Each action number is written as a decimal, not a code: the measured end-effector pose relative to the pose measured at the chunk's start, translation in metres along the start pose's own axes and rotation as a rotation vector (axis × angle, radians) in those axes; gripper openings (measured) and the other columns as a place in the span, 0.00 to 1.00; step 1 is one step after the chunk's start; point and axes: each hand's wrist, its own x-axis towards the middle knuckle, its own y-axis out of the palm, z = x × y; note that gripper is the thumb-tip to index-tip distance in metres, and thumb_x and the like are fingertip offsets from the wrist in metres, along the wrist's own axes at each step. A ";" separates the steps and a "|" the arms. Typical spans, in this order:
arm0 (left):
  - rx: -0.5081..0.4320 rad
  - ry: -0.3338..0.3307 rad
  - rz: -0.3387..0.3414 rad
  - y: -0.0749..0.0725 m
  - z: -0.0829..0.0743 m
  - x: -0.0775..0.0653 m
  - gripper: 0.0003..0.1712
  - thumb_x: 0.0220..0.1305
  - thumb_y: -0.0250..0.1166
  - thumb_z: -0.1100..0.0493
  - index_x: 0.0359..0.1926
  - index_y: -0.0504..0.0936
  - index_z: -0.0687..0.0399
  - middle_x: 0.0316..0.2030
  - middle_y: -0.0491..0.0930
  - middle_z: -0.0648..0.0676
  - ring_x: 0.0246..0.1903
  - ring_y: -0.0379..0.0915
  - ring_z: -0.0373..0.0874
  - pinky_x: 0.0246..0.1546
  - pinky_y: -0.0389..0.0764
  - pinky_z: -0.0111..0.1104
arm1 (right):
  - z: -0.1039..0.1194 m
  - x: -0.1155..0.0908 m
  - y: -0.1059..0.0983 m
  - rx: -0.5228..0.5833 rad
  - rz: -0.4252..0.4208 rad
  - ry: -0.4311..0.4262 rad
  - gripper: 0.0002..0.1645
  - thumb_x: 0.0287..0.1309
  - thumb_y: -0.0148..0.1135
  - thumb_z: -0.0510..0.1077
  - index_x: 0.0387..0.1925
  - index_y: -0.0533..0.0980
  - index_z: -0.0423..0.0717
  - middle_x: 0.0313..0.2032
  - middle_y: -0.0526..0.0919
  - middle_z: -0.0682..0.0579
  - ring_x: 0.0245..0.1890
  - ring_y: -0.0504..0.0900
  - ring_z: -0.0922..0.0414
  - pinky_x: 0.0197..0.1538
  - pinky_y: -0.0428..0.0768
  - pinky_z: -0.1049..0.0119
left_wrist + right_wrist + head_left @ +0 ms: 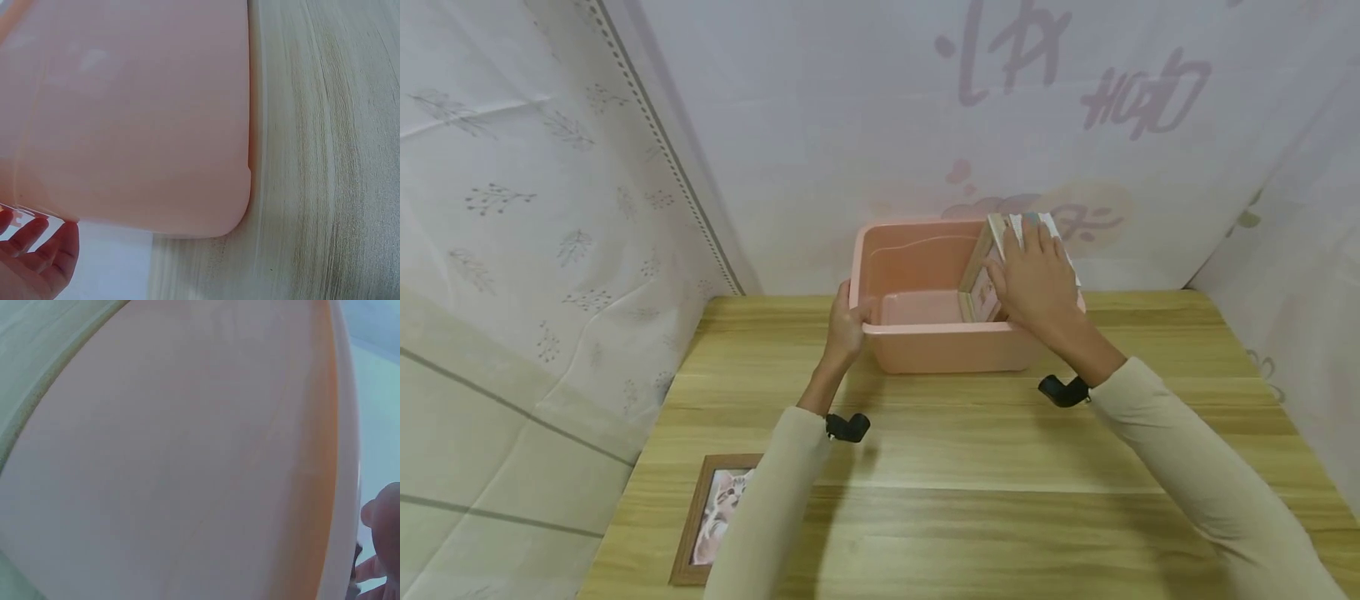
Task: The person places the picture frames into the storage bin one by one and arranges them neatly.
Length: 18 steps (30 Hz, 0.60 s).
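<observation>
A pink plastic basin (951,350) stands on the wooden table. My left hand (846,327) grips its rim at the near left corner; in the left wrist view, curled fingers (53,253) reach the basin's edge. Inside, at the right end, a light wooden picture frame (976,260) leans on its edge. Against it lies a white textured piece (1054,225) with a teal patch, partly covered. My right hand (1037,279) holds the frame, thumb on its left side and fingers over the white piece. In the right wrist view, the basin wall (187,450) hides most of that hand.
A brown picture frame (688,533) with a kitten picture lies at the table's front left, partly under my left sleeve (775,500). A printed cloth (820,125) hangs directly behind the basin. More cloth (535,208) hangs at the left.
</observation>
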 end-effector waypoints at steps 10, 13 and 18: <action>0.026 0.014 -0.013 0.003 0.000 0.000 0.34 0.56 0.48 0.69 0.67 0.62 0.71 0.44 0.71 0.66 0.43 0.66 0.58 0.46 0.69 0.39 | -0.030 -0.027 -0.003 0.281 0.030 0.178 0.50 0.71 0.31 0.69 0.75 0.51 0.32 0.76 0.43 0.31 0.71 0.51 0.30 0.63 0.59 0.29; 0.041 0.011 -0.010 0.003 0.001 -0.001 0.32 0.61 0.48 0.68 0.68 0.62 0.69 0.41 0.70 0.63 0.41 0.66 0.57 0.45 0.69 0.38 | -0.037 -0.034 0.001 0.353 0.029 0.188 0.51 0.71 0.33 0.69 0.75 0.51 0.32 0.75 0.44 0.31 0.70 0.53 0.28 0.62 0.59 0.28; 0.042 0.004 0.017 0.001 0.000 -0.003 0.33 0.62 0.47 0.67 0.69 0.60 0.68 0.41 0.69 0.62 0.40 0.65 0.52 0.45 0.68 0.39 | -0.045 -0.038 0.013 0.498 -0.076 0.236 0.47 0.71 0.36 0.67 0.74 0.54 0.35 0.74 0.49 0.31 0.70 0.55 0.28 0.64 0.57 0.28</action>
